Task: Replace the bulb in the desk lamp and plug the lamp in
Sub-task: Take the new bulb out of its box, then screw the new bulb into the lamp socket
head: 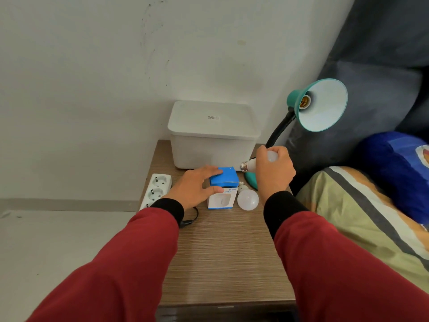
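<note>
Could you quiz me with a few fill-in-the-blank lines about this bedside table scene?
1. The right hand grips a ____.
2. The lamp's socket is ____.
3. The left hand rests on a blue and white ____.
4. A second bulb lies on the table, to the ____ of that box.

Missing words: bulb; empty; box; right

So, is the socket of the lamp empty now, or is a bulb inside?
Empty. The socket inside the teal shade shows its bare threaded opening; the right hand holds a bulb below it.
</note>
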A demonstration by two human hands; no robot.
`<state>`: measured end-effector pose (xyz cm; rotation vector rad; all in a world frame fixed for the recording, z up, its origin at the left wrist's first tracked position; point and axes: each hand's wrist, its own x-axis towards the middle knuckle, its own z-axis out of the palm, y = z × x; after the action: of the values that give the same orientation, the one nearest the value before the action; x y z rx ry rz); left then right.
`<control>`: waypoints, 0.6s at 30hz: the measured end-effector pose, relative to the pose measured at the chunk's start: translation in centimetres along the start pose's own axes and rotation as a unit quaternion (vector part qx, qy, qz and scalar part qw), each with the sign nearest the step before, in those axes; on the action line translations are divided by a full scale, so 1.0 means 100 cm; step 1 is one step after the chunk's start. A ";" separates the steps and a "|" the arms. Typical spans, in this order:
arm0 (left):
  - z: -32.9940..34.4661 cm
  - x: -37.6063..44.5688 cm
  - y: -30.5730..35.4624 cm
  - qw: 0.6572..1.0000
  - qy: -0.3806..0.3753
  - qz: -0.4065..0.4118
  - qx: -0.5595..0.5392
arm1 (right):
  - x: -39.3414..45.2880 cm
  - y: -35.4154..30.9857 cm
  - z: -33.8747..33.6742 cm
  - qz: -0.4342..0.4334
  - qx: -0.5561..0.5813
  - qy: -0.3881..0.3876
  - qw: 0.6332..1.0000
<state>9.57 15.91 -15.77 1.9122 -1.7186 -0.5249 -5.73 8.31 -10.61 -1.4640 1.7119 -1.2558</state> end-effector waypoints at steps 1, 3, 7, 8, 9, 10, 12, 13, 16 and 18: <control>0.000 0.000 -0.001 1.000 -0.005 -0.001 0.003 | 0.001 -0.001 0.001 -0.003 0.002 0.002 1.000; 0.001 0.001 -0.003 1.000 -0.005 -0.002 0.009 | 0.002 -0.002 0.002 -0.005 0.002 0.003 1.000; 0.005 0.003 -0.006 1.000 0.008 0.006 0.017 | 0.001 -0.002 0.004 0.001 -0.005 -0.008 1.000; 0.005 0.003 -0.006 1.000 0.011 0.010 0.022 | 0.000 -0.001 0.005 0.006 -0.005 -0.010 1.000; 0.006 0.003 -0.005 0.999 0.011 0.017 0.035 | -0.001 -0.001 0.005 0.010 -0.002 -0.013 1.000; 0.007 0.003 -0.005 0.998 0.011 0.028 0.056 | -0.002 0.001 0.005 0.014 0.000 -0.015 1.000; 0.008 0.001 -0.006 0.993 0.006 0.057 0.100 | -0.002 0.002 0.006 0.017 0.004 -0.018 1.000; 0.008 0.000 -0.008 0.991 0.003 0.068 0.115 | -0.002 0.003 0.006 0.018 0.005 -0.018 1.000; 0.009 -0.002 -0.013 0.980 -0.014 0.102 0.169 | -0.002 0.004 0.007 0.018 0.009 -0.020 1.000; 0.010 -0.001 -0.015 0.972 -0.025 0.119 0.202 | -0.002 0.005 0.006 0.016 0.009 -0.022 1.000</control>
<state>10.18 16.00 -17.44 1.9252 -2.1832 -0.1373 -5.35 8.26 -11.30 -1.4372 1.6857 -1.2107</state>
